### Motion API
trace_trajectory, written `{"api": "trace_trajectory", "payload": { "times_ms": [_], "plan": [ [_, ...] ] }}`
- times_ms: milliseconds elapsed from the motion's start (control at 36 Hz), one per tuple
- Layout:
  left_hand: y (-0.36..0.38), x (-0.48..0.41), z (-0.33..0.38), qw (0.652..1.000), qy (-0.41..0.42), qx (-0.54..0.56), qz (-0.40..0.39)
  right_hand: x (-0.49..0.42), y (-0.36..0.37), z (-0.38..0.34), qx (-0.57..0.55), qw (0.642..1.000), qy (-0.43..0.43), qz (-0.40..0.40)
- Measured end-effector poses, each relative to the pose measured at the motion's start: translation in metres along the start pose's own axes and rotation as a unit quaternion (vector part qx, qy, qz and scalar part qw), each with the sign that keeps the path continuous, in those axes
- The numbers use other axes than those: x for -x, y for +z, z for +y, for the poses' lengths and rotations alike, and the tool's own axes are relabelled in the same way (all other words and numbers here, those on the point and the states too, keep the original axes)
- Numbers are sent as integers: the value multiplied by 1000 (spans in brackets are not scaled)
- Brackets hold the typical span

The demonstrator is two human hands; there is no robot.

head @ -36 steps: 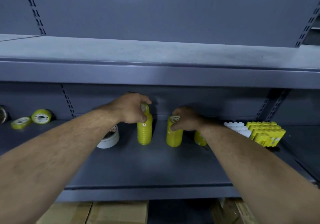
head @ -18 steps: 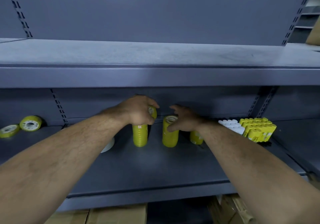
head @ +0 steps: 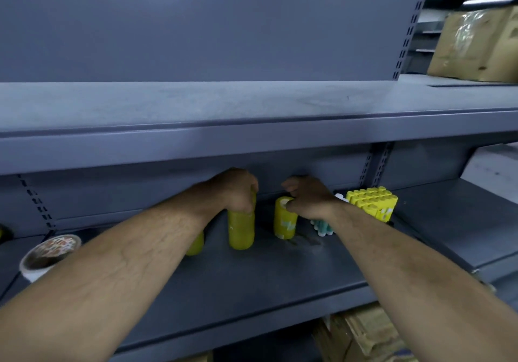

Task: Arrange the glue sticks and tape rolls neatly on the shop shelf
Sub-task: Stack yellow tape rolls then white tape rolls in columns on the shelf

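The left tape stack [head: 241, 228] and the right tape stack [head: 283, 223] stood upright, slightly apart, toward the back edge of the shelf [head: 280, 277]. Our left hand [head: 236, 190] gripped the first from above; our right hand [head: 307, 200] curled its fingers onto the second's top rim. The yellow glue sticks [head: 372, 202] lay just right.

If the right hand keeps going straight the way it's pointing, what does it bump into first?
The yellow tape-roll stack. The right hand has its fingers right at the stack's top, so it would push that first. Beyond it is likely the shelf's back panel, though depth is unclear.
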State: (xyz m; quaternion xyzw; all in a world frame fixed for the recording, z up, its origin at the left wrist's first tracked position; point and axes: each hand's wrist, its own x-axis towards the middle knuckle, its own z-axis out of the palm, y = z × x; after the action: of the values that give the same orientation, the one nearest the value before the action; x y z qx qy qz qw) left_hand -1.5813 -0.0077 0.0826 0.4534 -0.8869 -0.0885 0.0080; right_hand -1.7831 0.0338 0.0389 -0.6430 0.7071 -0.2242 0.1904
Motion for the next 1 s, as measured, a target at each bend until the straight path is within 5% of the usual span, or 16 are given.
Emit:
{"api": "trace_trajectory", "payload": {
  "times_ms": [1000],
  "plan": [
    [6,-24,0,993,-59,39,-94,-9,3,4,-32,999,-15,-17]
  ]
}}
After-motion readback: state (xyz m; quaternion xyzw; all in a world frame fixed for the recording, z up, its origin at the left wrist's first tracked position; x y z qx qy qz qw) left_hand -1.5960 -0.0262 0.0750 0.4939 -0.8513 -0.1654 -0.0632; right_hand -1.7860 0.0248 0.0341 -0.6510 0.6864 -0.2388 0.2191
